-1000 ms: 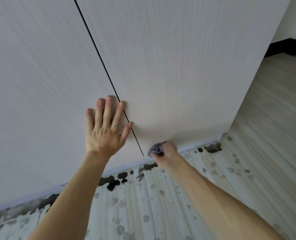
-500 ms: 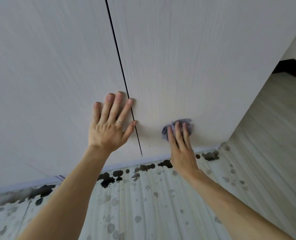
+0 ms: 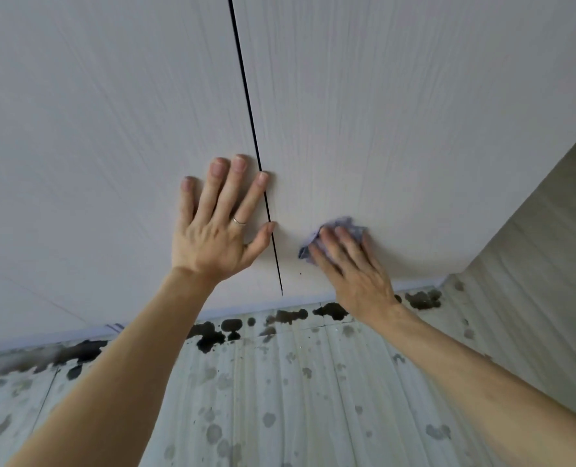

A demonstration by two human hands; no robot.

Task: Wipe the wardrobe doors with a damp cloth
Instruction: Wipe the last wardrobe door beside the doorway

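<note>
Left hand (image 3: pixel 212 230) lies flat, grasping nothing, on the left door (image 3: pixel 94 129) by the gap (image 3: pixel 246 96), likely bracing; right hand (image 3: pixel 350 271), fingers straight and unclenched, presses the cloth (image 3: pixel 349 222) low on the right door (image 3: pixel 397 112).

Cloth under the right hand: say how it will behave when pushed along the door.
The cloth looks floppy: it lies bunched in folds under the right hand, fingers flat. Probably light, since finger pressure alone holds it against the upright door. It may crumple rather than slide flat.
</note>
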